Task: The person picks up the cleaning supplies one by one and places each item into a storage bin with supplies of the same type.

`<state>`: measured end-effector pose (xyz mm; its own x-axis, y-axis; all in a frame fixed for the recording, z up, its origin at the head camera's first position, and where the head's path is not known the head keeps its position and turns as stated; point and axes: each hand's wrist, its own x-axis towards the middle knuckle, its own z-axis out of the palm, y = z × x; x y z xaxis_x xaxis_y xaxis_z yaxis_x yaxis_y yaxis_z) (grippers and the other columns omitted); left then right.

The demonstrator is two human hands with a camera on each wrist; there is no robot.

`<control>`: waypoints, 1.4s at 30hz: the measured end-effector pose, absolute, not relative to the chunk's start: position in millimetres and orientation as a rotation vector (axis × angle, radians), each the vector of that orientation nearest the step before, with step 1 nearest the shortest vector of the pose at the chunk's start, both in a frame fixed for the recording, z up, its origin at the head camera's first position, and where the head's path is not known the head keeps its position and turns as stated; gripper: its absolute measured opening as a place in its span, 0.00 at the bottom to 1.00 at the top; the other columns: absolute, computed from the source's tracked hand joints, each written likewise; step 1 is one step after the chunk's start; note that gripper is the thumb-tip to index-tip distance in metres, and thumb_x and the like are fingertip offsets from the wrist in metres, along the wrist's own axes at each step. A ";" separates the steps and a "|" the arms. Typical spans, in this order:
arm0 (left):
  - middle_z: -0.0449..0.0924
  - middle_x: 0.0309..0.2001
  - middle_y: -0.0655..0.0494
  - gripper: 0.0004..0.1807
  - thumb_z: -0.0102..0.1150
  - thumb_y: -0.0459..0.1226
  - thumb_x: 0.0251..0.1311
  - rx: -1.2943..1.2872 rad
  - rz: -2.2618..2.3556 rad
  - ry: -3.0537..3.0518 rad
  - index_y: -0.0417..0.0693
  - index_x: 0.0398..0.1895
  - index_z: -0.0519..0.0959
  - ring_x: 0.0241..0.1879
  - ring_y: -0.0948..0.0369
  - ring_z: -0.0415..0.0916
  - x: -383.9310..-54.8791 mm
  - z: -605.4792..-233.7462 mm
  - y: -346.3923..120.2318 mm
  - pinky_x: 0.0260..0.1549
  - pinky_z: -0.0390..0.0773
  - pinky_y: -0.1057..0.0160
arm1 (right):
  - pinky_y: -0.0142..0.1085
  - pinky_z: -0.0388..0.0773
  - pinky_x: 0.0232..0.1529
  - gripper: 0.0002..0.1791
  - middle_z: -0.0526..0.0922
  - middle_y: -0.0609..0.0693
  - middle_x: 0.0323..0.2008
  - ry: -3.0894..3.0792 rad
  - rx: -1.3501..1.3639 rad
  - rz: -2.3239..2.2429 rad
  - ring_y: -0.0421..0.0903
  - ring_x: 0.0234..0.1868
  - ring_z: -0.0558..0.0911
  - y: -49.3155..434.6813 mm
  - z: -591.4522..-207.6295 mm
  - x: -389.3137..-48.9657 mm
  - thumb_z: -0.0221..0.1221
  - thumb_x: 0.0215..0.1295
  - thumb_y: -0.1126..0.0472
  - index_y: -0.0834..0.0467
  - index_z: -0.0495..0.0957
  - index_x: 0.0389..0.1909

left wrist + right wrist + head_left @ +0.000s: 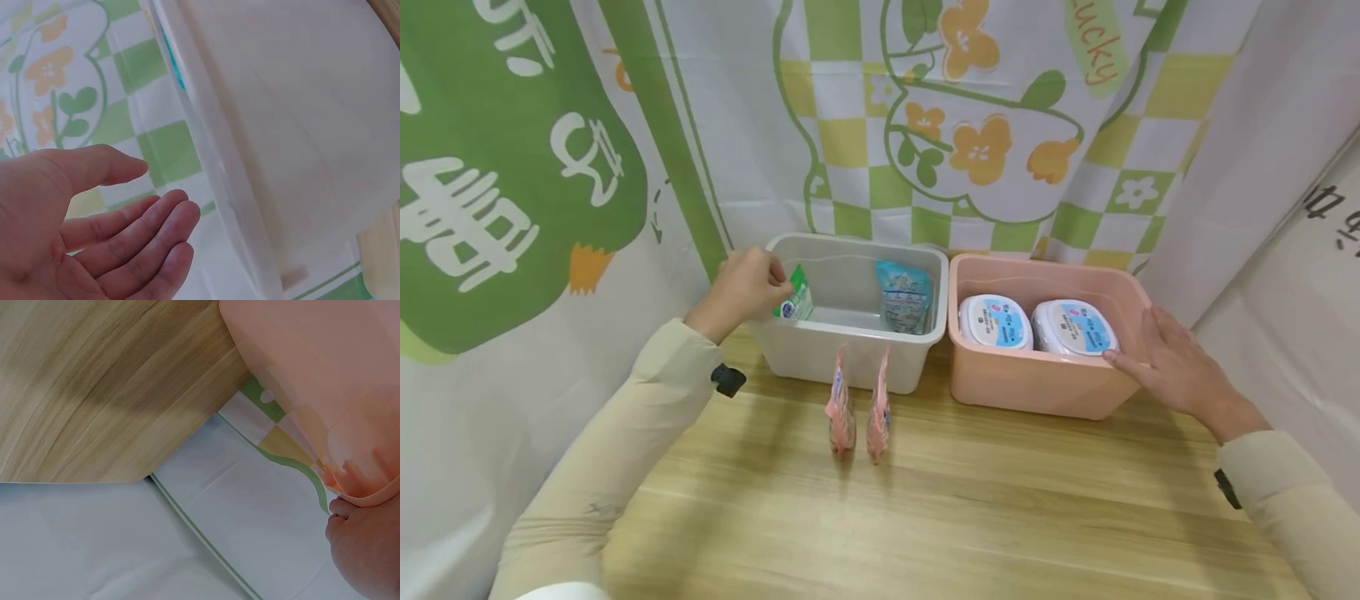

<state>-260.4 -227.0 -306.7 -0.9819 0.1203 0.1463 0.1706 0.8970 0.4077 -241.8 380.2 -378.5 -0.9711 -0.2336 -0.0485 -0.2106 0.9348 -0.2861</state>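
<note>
My left hand (747,287) is over the left end of a pale grey bin (842,346), its fingers right at a green packet (800,296) standing inside. In the left wrist view that hand (119,231) has loosely bent fingers with nothing between them, beside the bin's rim (222,175). A blue pouch (904,296) leans at the bin's right end. My right hand (1183,367) grips the right corner of a pink bin (1037,383), thumb at the front rim and fingers along the right side. Two white tubs (996,322) with blue labels lie in it.
Two pink packets (841,417) stand on edge, side by side, on the wooden table (925,517) before the grey bin. The bins stand next to each other against a patterned curtain (865,150). White cloth (1300,292) hangs at the right.
</note>
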 end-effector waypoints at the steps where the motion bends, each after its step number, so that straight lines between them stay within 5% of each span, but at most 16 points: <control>1: 0.88 0.47 0.33 0.15 0.62 0.36 0.66 -0.229 -0.657 -2.949 0.30 0.45 0.85 0.48 0.39 0.85 -258.1 -305.3 -226.1 0.63 0.75 0.34 | 0.78 0.37 0.75 0.59 0.19 0.71 0.81 3.011 -0.347 -0.430 0.75 0.82 0.29 380.4 -378.3 -241.8 0.44 0.79 0.30 0.68 0.21 0.80; 5: 0.89 0.46 0.36 0.14 0.63 0.37 0.67 -0.245 -0.673 -2.965 0.32 0.44 0.85 0.43 0.44 0.87 -248.6 -301.1 -222.8 0.53 0.84 0.41 | 0.78 0.38 0.74 0.59 0.19 0.70 0.81 3.012 -0.342 -0.434 0.77 0.82 0.30 380.9 -377.8 -242.1 0.44 0.79 0.30 0.67 0.21 0.80; 11: 0.90 0.44 0.38 0.14 0.61 0.37 0.68 -0.312 -0.684 -2.982 0.33 0.45 0.86 0.40 0.48 0.88 -230.5 -296.1 -216.5 0.59 0.81 0.37 | 0.78 0.39 0.74 0.60 0.19 0.71 0.81 3.007 -0.342 -0.421 0.77 0.82 0.30 380.7 -377.9 -242.4 0.44 0.79 0.30 0.68 0.21 0.80; 21: 0.91 0.47 0.42 0.17 0.61 0.42 0.69 -0.372 -0.698 -3.008 0.37 0.49 0.85 0.47 0.49 0.89 -203.0 -294.6 -203.5 0.50 0.87 0.46 | 0.78 0.39 0.74 0.60 0.18 0.71 0.81 3.003 -0.341 -0.416 0.77 0.81 0.30 379.3 -375.1 -240.9 0.43 0.79 0.30 0.69 0.21 0.80; 35: 0.91 0.36 0.46 0.09 0.64 0.36 0.64 -0.474 -0.760 -2.911 0.37 0.38 0.86 0.37 0.54 0.90 -177.5 -308.1 -185.9 0.41 0.89 0.56 | 0.78 0.38 0.75 0.60 0.20 0.72 0.81 3.007 -0.346 -0.434 0.76 0.82 0.30 378.6 -378.2 -241.2 0.44 0.79 0.30 0.69 0.21 0.80; 42: 0.91 0.37 0.44 0.12 0.64 0.36 0.65 -0.468 -0.839 -2.924 0.32 0.42 0.85 0.39 0.52 0.89 -173.2 -317.1 -178.7 0.41 0.90 0.55 | 0.78 0.39 0.74 0.59 0.19 0.72 0.81 3.003 -0.340 -0.420 0.77 0.82 0.30 378.7 -377.3 -240.8 0.43 0.79 0.30 0.69 0.21 0.80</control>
<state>-173.2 -178.7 -317.1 -0.9517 0.2714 0.1433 0.3061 0.8052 0.5079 -240.8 378.7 -377.3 -0.9712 -0.2311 -0.0584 -0.2062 0.9375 -0.2802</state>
